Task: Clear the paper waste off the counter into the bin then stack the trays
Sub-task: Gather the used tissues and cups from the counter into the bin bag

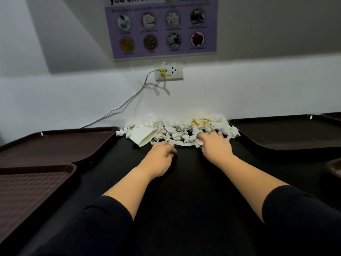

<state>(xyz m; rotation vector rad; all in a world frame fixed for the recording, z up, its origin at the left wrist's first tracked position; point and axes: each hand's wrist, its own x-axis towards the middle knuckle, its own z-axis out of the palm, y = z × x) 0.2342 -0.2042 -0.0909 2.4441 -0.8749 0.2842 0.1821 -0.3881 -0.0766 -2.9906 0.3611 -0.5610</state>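
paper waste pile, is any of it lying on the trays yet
No, the paper waste pile lies on the black counter against the wall, between the left tray and the right tray, not on them.

White paper waste [177, 130], brown trays [55, 145]

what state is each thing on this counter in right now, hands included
paper waste: crumpled, heaped against the wall, not yet cleared
left hand: fingers curled at the heap's near edge
right hand: fingers dug into the heap
left trays: two, overlapping, not neatly stacked
right tray: flat, bare
wall socket: one cable plugged in
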